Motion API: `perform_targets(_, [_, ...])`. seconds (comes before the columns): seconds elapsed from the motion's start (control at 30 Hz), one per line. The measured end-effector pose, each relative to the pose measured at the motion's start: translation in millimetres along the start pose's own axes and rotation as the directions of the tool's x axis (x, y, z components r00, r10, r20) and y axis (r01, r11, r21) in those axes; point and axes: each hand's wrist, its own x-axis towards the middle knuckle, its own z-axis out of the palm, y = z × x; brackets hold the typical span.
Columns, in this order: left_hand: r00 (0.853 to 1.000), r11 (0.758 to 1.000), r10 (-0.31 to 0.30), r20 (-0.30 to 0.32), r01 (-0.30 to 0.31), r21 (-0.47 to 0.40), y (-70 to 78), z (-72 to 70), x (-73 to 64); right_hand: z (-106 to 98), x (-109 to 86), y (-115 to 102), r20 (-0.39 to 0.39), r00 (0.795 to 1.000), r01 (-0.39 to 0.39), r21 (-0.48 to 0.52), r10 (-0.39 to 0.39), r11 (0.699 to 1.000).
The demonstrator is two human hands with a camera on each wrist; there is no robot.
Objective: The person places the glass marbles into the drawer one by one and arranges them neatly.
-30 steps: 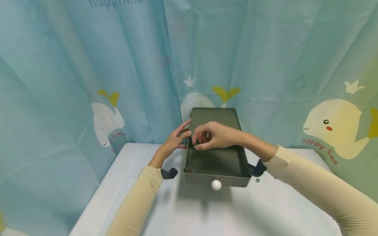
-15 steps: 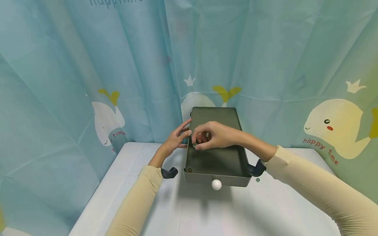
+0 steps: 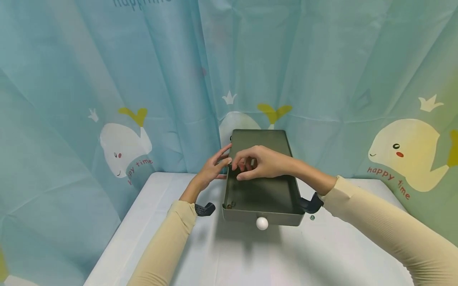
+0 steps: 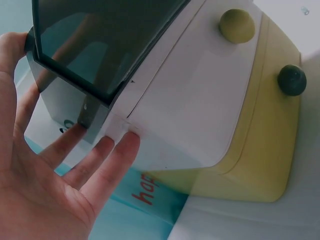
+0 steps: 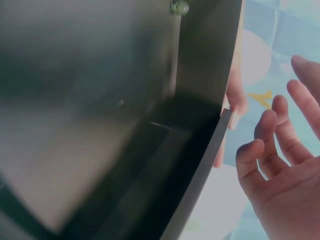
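A small drawer cabinet stands with its dark grey-green top drawer [image 3: 264, 194] pulled out, a white knob [image 3: 262, 223] on its front. My left hand [image 3: 210, 171] steadies the cabinet's left side, fingers spread and fairly straight; in the left wrist view the fingertips touch its grey and white side panel [image 4: 117, 129]. Over the drawer hovers my right hand [image 3: 262, 162], fingers loosely bent with nothing between them. A brown marble [image 3: 229, 207] and a green glass marble [image 3: 233, 204] lie in the drawer's front left corner. The right wrist view shows a green marble [image 5: 179, 7] too.
Another green marble [image 3: 312, 217] lies on the white tabletop [image 3: 171, 238] right of the drawer. Below are a white drawer with a yellow knob [image 4: 237, 26] and a yellow drawer with a dark green knob [image 4: 292, 80]. A blue whale-print curtain [image 3: 171, 79] hangs behind.
My right hand has let go of the green marble it pinched and risen slightly. The marble now lies in the drawer's front left corner beside the brown one. My left hand stays put.
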Motion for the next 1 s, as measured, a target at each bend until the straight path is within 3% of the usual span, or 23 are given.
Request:
perform_targets(0.47, [1.0,1.0,-0.008,-0.007,0.008,0.01,-0.2,-3.1,1.6,-10,-14.8,-1,-0.068,0.998,-0.009,-0.045,0.006,0.999])
perform_targets(1.0, [1.0,1.0,0.002,0.003,-0.002,-0.002,-0.9,-2.5,3.0,-25,-60.8,3,-0.203,0.976,-0.084,-0.036,0.075,0.996])
